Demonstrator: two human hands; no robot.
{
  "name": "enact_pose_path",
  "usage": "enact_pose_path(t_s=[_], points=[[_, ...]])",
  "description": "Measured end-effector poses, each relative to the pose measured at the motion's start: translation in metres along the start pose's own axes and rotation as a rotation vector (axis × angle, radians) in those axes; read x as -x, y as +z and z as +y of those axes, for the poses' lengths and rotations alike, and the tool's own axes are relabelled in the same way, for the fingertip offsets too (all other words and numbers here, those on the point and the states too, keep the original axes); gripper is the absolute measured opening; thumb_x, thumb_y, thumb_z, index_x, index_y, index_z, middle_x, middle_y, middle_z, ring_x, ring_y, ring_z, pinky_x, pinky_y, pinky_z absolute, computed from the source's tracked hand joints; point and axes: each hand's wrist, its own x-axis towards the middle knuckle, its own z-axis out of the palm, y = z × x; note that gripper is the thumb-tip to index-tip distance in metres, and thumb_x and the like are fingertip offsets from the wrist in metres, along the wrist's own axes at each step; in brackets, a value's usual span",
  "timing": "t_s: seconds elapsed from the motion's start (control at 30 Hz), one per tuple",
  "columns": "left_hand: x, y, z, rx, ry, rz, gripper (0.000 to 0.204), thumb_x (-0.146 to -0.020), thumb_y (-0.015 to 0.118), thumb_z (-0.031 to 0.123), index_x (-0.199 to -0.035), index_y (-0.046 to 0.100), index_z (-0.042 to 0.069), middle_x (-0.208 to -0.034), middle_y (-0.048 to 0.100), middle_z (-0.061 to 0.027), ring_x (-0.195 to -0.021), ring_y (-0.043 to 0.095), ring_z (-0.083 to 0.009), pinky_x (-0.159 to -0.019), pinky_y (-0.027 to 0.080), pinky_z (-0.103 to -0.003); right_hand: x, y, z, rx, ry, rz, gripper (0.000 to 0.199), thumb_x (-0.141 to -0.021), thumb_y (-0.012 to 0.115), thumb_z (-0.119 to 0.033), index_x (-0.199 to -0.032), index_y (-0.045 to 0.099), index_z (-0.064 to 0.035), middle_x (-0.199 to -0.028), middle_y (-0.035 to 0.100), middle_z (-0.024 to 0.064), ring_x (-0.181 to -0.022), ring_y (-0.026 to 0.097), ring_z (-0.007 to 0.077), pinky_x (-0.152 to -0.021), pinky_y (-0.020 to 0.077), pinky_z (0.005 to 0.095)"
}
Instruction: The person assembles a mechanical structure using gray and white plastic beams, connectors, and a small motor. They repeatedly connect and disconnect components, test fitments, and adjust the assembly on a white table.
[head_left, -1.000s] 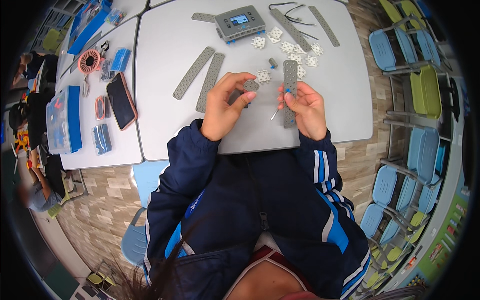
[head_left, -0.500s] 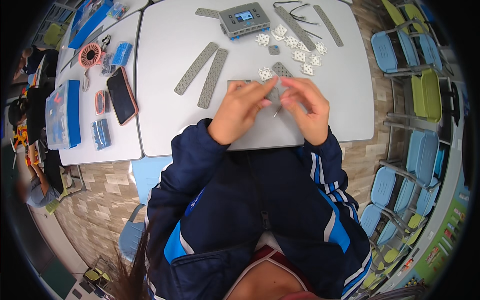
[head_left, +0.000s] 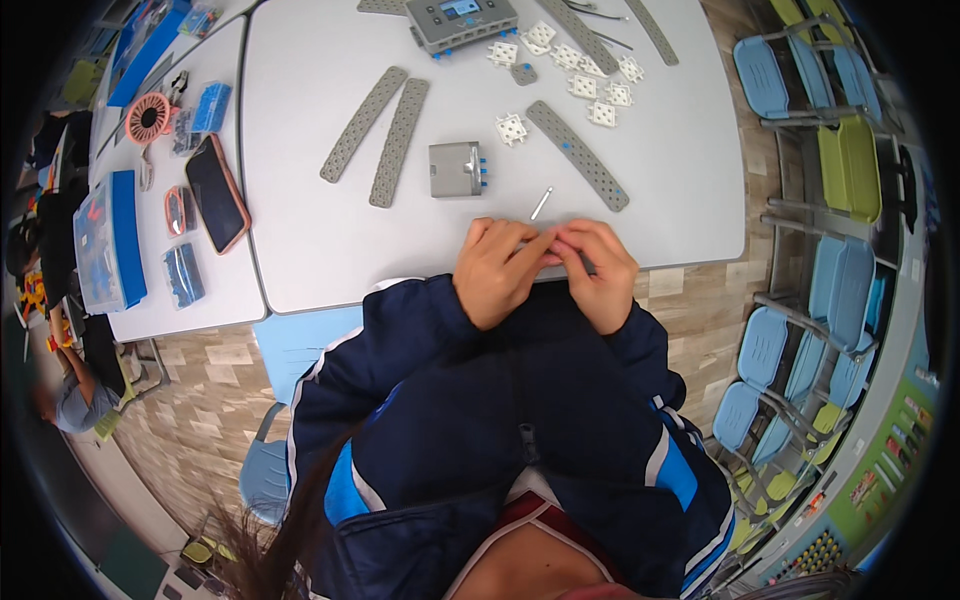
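seen from above, my two hands meet at the near edge of a pale grey surface (head_left: 320,250). the left hand (head_left: 497,272) and right hand (head_left: 600,275) are curled in, fingertips touching each other, pinching something small between them; the piece itself is hidden by the fingers, so i cannot tell what it is. a dark sliver shows by the right fingers, too small to name. both grips are closed, held close to the body and low over the edge, probably to steady fine work.

just beyond the hands lies a thin pin (head_left: 541,203), apart from them and within easy reach. past it sits a grey box (head_left: 456,168) with blue pegs on its right side. to its right a long holed beam (head_left: 577,154) lies at a slant, with a white square plate (head_left: 511,128) near its far end. to the left, two more beams (head_left: 382,133) lie side by side, parked clear of the working spot.

at the far edge is a grey controller (head_left: 461,20) with a screen, and more white plates (head_left: 590,85) scattered beside it, like a stock spread out flat for picking.

on a second surface to the left lie a phone (head_left: 216,193), an orange wheel (head_left: 149,117) and blue parts boxes (head_left: 108,240). blue and green chairs (head_left: 800,80) stand at the right.
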Motion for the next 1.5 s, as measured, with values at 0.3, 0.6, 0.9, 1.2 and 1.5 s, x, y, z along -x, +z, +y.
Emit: enact_pose_path(t_s=[0.3, 0.6, 0.9, 1.2, 1.5], points=[[0.005, 0.002, 0.000, -0.094, -0.007, 0.011, 0.033, -0.072, 0.078, 0.013, -0.104, 0.070, 0.006, -0.086, 0.061, -0.0009, -0.075, 0.058, -0.0171, -0.071, 0.039, -0.032, -0.002, -0.001, 0.005, 0.040, -0.039, -0.071, 0.016, -0.075, 0.072, 0.005, -0.090, 0.071, -0.0018, -0.111, 0.063, 0.0083, -0.107, 0.050, 0.0318, -0.083, 0.0472, 0.0367], [0.003, 0.003, 0.004, -0.068, -0.010, -0.037, 0.037, -0.071, 0.079, 0.008, -0.106, 0.068, 0.002, -0.089, 0.058, -0.0041, -0.077, 0.056, -0.0198, -0.071, 0.039, -0.034, -0.011, -0.020, 0.016, 0.042, -0.171, -0.264, 0.033, -0.072, 0.068, 0.014, -0.100, 0.070, -0.0019, -0.117, 0.059, 0.0084, -0.109, 0.051, 0.0301, -0.069, 0.0479, 0.0328], [0.006, 0.011, 0.004, -0.069, -0.045, -0.042, 0.034, -0.068, 0.077, 0.004, -0.101, 0.068, 0.003, -0.087, 0.056, -0.0035, -0.078, 0.056, -0.0199, -0.070, 0.036, -0.036, -0.014, -0.020, 0.016, 0.085, -0.126, -0.345, 0.035, -0.067, 0.061, 0.021, -0.096, 0.067, 0.0013, -0.117, 0.054, 0.0130, -0.098, 0.050, 0.0292, -0.067, 0.0508, 0.0325], [0.002, 0.012, 0.010, -0.092, -0.053, -0.067, 0.026, -0.067, 0.068, -0.001, -0.093, 0.067, 0.003, -0.084, 0.053, -0.0026, -0.074, 0.053, -0.0193, -0.069, 0.033, -0.036, -0.020, -0.020, 0.011, 0.035, -0.093, -0.419, 0.036, -0.065, 0.058, 0.024, -0.093, 0.065, 0.0035, -0.119, 0.052, 0.0137, -0.095, 0.052, 0.0274, -0.070, 0.0566, 0.0327], [0.006, 0.013, 0.004, 0.071, -0.066, -0.035, 0.028, -0.073, 0.070, 0.000, -0.101, 0.067, 0.000, -0.090, 0.056, -0.0044, -0.080, 0.055, -0.0211, -0.070, 0.036, -0.036, -0.024, -0.035, 0.021, -0.112, 0.033, -0.505, 0.038, -0.072, 0.067, 0.015, -0.106, 0.070, -0.0016, -0.122, 0.055, 0.0100, -0.091, 0.056, 0.0190, -0.074, 0.0521, 0.0274]])
